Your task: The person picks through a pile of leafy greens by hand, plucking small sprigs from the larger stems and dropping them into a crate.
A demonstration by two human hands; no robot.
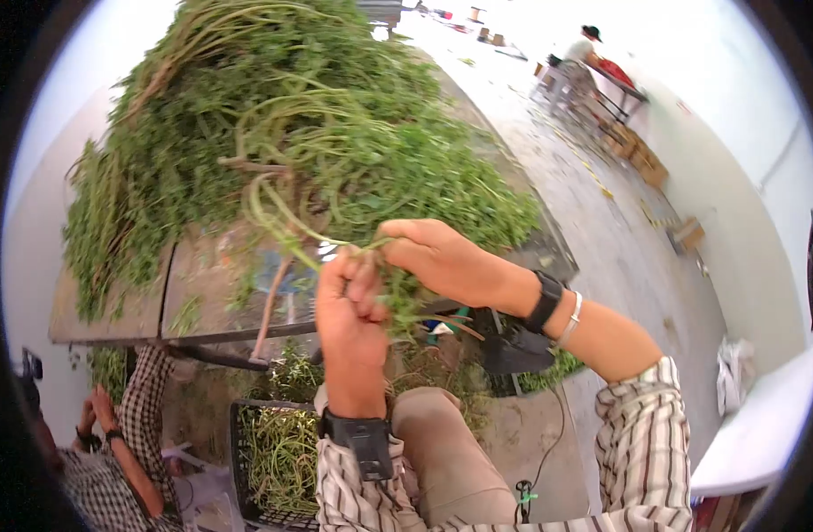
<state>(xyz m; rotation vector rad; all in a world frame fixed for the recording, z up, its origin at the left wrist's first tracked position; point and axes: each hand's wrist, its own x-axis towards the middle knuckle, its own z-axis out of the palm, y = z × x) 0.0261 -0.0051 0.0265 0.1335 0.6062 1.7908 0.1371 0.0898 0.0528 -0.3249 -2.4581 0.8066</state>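
Observation:
My left hand (pixel 349 310) is closed around a long green leafy stem (pixel 286 232), whose bare end loops out to the upper left. Right beside it, my right hand (pixel 437 262) pinches the same stem between thumb and fingers. Leaves of the held greens hang below my hands, partly hidden by them. Both hands are above the near edge of a table (pixel 220 297). Beyond them a large heap of leafy green stems (pixel 309 133) covers much of the tabletop.
A black crate (pixel 278 461) of cut stems stands at lower left, near a co-worker's hands (pixel 96 412). Another person (pixel 579 66) sits at a far table. Cardboard boxes (pixel 637 155) line the right wall. A white surface (pixel 761 426) is at right.

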